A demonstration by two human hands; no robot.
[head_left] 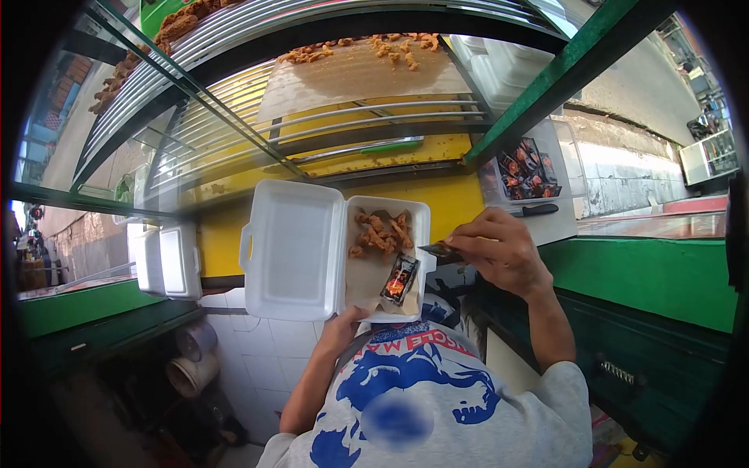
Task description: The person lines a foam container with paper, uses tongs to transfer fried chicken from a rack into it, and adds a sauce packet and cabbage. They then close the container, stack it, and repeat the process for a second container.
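A white foam takeaway box (296,253) lies open before me, its lid folded to the left. Fried chicken pieces (378,234) rest on brown paper (362,282) in its right half, and a black sauce sachet (399,279) with a red-orange print lies in front of them. My left hand (341,327) grips the box's near edge by the hinge; its fingers are partly hidden beneath. Just right of the box, my right hand (499,249) pinches another dark sachet (439,251) between thumb and fingers, close to the rim.
A clear tub of sachets (530,170) stands at right, with a black-handled knife (538,210) in front. Stacked foam boxes (179,261) sit at left. Above the yellow counter (222,238), green-framed shelves hold more fried chicken (406,51). A green post (538,97) slants nearby.
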